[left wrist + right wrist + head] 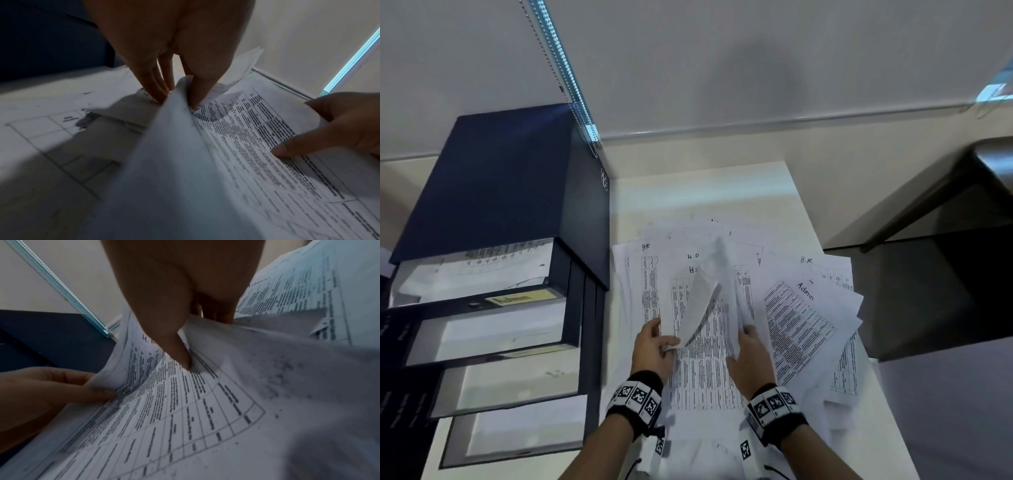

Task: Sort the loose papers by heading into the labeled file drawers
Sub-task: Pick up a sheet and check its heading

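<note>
left hand (pixel 654 346) pinches a curled white printed sheet (pixel 697 308) up to expose headings, while right hand (pixel 751 356) grips the neighbouring paper's (pixel 734 337) edge.

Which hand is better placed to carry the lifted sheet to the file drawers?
Likely the left hand: it pinches the lifted sheet and is next to the file drawers. The right hand holds other papers on the far side.
</note>
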`<move>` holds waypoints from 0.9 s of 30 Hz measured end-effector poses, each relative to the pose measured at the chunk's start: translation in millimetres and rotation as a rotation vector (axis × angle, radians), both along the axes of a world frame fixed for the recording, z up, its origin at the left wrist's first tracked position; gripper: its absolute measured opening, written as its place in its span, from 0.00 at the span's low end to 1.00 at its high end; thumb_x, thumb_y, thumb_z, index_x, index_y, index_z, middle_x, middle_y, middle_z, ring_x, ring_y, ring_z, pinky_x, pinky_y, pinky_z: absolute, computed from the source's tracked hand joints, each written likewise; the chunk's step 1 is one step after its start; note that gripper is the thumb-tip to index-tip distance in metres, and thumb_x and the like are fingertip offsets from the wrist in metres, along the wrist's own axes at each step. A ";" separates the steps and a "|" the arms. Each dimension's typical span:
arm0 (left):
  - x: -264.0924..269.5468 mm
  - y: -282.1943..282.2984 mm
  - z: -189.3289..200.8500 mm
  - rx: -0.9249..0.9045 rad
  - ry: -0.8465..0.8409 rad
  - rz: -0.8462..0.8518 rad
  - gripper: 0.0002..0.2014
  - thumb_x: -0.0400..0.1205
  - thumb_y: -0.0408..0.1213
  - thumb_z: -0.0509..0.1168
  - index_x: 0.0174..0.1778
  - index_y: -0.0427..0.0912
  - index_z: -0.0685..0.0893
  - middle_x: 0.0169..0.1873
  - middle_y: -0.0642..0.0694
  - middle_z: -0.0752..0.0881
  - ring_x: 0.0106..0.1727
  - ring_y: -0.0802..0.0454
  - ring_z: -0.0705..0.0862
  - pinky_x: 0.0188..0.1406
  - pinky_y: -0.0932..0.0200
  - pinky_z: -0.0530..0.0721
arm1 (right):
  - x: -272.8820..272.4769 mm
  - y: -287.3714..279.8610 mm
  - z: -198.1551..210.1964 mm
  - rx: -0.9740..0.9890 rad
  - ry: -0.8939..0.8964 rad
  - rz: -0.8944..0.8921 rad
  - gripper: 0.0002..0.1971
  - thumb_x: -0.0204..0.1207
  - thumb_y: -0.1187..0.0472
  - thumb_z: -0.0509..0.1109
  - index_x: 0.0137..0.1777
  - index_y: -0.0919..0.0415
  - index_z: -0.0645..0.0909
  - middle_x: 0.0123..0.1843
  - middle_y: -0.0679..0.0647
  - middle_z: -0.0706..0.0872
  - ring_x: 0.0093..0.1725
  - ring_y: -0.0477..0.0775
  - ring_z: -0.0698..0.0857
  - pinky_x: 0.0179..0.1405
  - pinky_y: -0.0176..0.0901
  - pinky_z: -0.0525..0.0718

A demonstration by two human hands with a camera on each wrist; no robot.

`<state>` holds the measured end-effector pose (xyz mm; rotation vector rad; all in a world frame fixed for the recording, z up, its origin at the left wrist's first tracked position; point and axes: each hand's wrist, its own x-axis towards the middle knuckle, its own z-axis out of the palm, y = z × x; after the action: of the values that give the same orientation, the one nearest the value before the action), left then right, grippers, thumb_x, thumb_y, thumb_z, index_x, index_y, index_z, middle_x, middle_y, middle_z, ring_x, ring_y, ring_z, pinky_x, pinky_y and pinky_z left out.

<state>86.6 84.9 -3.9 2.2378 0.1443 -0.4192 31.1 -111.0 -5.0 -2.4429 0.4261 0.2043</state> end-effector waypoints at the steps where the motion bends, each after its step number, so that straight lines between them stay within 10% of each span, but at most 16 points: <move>1: -2.1 0.8 -0.5 0.013 -0.007 -0.020 0.14 0.75 0.18 0.71 0.54 0.36 0.90 0.76 0.42 0.73 0.78 0.45 0.72 0.77 0.56 0.71 | -1.3 2.0 -1.1 -0.004 -0.009 0.007 0.29 0.69 0.69 0.74 0.72 0.58 0.77 0.71 0.49 0.75 0.54 0.48 0.84 0.55 0.30 0.84; 6: -10.9 -0.3 11.1 0.095 -0.073 -0.068 0.13 0.81 0.26 0.67 0.59 0.38 0.89 0.70 0.45 0.80 0.71 0.47 0.78 0.76 0.58 0.72 | -5.0 2.6 0.2 -0.180 0.006 -0.082 0.27 0.65 0.56 0.80 0.65 0.62 0.82 0.69 0.54 0.78 0.68 0.58 0.77 0.72 0.54 0.77; 10: -11.4 -12.1 32.0 0.033 0.013 -0.007 0.32 0.83 0.30 0.66 0.83 0.44 0.63 0.48 0.52 0.83 0.43 0.58 0.81 0.49 0.69 0.80 | 0.3 0.1 -1.9 -0.024 0.006 -0.082 0.28 0.66 0.60 0.81 0.66 0.66 0.79 0.72 0.55 0.68 0.70 0.57 0.75 0.75 0.44 0.76; 12: -5.9 -16.3 35.6 -0.040 0.119 0.054 0.43 0.82 0.32 0.69 0.86 0.49 0.50 0.61 0.53 0.79 0.59 0.50 0.83 0.60 0.66 0.76 | 2.5 0.3 1.8 0.101 0.008 -0.187 0.34 0.66 0.66 0.81 0.73 0.65 0.74 0.72 0.58 0.66 0.70 0.60 0.77 0.73 0.37 0.72; 16: 6.6 -11.9 51.3 -0.134 0.198 0.120 0.28 0.80 0.39 0.73 0.74 0.42 0.72 0.70 0.46 0.78 0.70 0.47 0.77 0.68 0.58 0.74 | 7.2 -5.9 27.1 0.368 -0.094 -0.356 0.46 0.68 0.67 0.81 0.83 0.61 0.59 0.73 0.53 0.71 0.71 0.53 0.74 0.72 0.45 0.72; 21: 34.7 2.4 94.8 -0.450 0.007 0.127 0.17 0.76 0.46 0.76 0.57 0.44 0.85 0.47 0.54 0.90 0.56 0.50 0.88 0.55 0.58 0.85 | 34.4 -19.3 79.5 0.494 -0.275 -0.197 0.06 0.74 0.62 0.78 0.45 0.56 0.83 0.37 0.48 0.87 0.35 0.49 0.87 0.35 0.45 0.89; 27: 56.6 18.9 129.8 -0.479 -0.192 0.068 0.21 0.73 0.44 0.79 0.59 0.41 0.85 0.50 0.51 0.92 0.52 0.58 0.90 0.49 0.62 0.88 | 50.5 -22.6 101.3 0.625 -0.440 -0.193 0.20 0.69 0.58 0.82 0.57 0.64 0.83 0.47 0.54 0.90 0.46 0.50 0.91 0.44 0.41 0.90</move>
<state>143.2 103.8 126.0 1.7827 0.0150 -0.1753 81.7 -133.6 96.2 -1.7520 0.3323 -0.2486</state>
